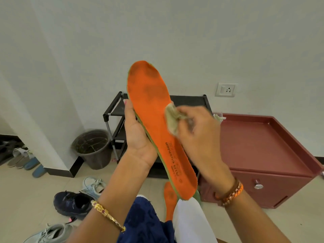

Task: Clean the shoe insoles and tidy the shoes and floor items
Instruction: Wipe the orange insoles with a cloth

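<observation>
An orange insole [154, 116] with a green underside and dark smudges near its toe is held up in front of me. My left hand [138, 135] grips it from behind along its left edge. My right hand [201, 134] pinches a crumpled beige cloth [172, 120] against the insole's right side. A second orange insole [170, 199] lies on the floor below, partly hidden by my knee. A dark navy shoe [73, 202] and two pale grey sneakers [93, 186] [50, 233] lie on the floor at the lower left.
A black shoe rack [114, 111] stands against the wall behind the insole. A maroon cabinet [263, 155] with a tray-like top is at the right. A dark plastic pot [94, 148] sits left of the rack. More footwear [24, 160] lies at the far left.
</observation>
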